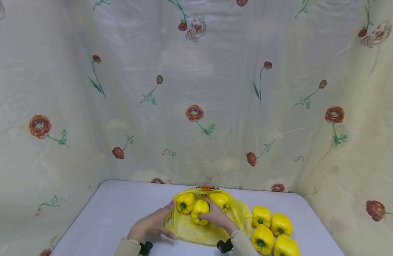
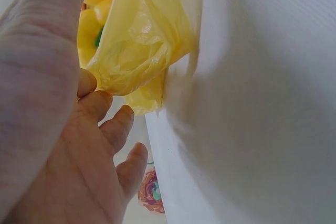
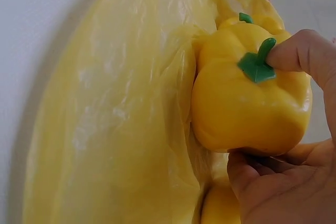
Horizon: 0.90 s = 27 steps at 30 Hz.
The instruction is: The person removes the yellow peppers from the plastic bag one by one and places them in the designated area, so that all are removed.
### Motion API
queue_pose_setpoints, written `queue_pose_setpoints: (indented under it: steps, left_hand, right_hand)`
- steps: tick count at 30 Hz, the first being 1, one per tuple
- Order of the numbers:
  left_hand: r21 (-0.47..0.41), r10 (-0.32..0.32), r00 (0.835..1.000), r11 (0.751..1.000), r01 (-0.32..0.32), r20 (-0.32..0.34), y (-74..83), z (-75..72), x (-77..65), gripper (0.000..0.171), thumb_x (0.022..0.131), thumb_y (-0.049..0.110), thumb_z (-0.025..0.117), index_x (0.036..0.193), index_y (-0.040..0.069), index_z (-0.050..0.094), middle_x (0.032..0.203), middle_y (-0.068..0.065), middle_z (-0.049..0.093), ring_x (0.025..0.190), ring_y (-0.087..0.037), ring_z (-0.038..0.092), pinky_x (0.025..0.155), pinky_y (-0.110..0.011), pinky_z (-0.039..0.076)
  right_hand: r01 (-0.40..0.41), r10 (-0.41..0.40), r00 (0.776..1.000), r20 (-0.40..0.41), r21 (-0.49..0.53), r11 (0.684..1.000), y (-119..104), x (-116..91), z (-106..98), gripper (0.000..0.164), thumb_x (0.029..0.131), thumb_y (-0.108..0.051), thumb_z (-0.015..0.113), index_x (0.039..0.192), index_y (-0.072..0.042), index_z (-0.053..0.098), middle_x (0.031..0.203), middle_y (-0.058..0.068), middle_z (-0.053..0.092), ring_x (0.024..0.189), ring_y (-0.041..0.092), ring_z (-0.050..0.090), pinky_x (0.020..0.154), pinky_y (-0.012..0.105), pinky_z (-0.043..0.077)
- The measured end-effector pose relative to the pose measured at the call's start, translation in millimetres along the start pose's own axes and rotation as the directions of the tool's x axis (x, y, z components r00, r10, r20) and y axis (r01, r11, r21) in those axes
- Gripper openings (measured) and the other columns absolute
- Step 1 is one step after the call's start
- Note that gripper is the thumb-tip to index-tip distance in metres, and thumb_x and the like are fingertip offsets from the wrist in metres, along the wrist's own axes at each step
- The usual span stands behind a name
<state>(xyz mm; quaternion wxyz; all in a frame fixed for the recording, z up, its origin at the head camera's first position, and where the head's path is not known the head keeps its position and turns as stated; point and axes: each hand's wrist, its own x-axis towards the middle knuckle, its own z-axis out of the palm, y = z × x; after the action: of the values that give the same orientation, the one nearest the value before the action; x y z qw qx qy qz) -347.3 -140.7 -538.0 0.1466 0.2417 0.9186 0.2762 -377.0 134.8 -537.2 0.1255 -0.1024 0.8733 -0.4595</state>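
A yellow plastic bag [image 1: 212, 233] lies on the table, its mouth spread. My right hand [image 1: 218, 215] grips a yellow bell pepper [image 1: 198, 210] over the bag; in the right wrist view, the thumb presses beside the green stem of this bell pepper [image 3: 247, 108] and the fingers curl under it. A second bell pepper [image 1: 185, 202] and a third bell pepper [image 1: 219, 200] sit at the bag's far side. My left hand [image 1: 155, 221] is at the bag's left edge, thumb spread from the fingers. In the left wrist view, its fingertips are against or beside the yellow film [image 2: 142, 72].
Several more yellow bell peppers [image 1: 262, 239] stand grouped on the table right of the bag. The white table [image 1: 100, 213] ends at a floral curtain [image 1: 228, 142] behind it, with more curtain at both sides.
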Motion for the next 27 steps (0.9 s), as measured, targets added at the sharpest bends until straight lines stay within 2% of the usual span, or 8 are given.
queue_pose_setpoints:
  steps: [10, 16, 27]
  left_hand:
    - [-0.001, -0.001, 1.0, 1.0, 0.001, -0.002, 0.1, 1.1, -0.1, 0.121, 0.068, 0.054, 0.08, 0.156, 0.008, 0.01, 0.163, -0.012, 0.009, 0.148, -0.031, 0.019, 0.12, -0.054, 0.019]
    - [-0.006, -0.019, 1.0, 1.0, 0.019, 0.005, 2.4, 1.4, -1.5, 0.121, 0.068, 0.055, 0.08, 0.156, 0.009, 0.01, 0.163, -0.013, 0.01, 0.148, -0.033, 0.019, 0.12, -0.055, 0.02]
    - [-0.003, -0.027, 1.0, 1.0, 0.027, 0.008, 2.8, -0.3, 0.0, 0.122, 0.068, 0.055, 0.08, 0.156, 0.009, 0.01, 0.163, -0.011, 0.01, 0.148, -0.032, 0.019, 0.12, -0.055, 0.02]
  right_hand:
    - [0.029, -0.029, 0.999, -0.022, -0.01, 1.0, 2.4, -1.4, 1.1, 0.083, 0.083, -0.029, 0.075, 0.146, 0.003, 0.032, 0.144, 0.024, 0.043, 0.119, 0.03, 0.051, 0.101, 0.053, 0.046]
    - [0.024, -0.024, 0.999, -0.029, -0.028, 0.999, 3.0, -3.9, 0.8, 0.083, 0.082, -0.03, 0.075, 0.146, 0.003, 0.033, 0.142, 0.022, 0.046, 0.115, 0.028, 0.052, 0.098, 0.051, 0.048]
    - [0.017, -0.019, 0.999, -0.032, -0.039, 0.999, -0.7, -7.9, -3.3, 0.081, 0.082, -0.033, 0.075, 0.144, 0.002, 0.036, 0.142, 0.022, 0.046, 0.117, 0.028, 0.052, 0.099, 0.052, 0.048]
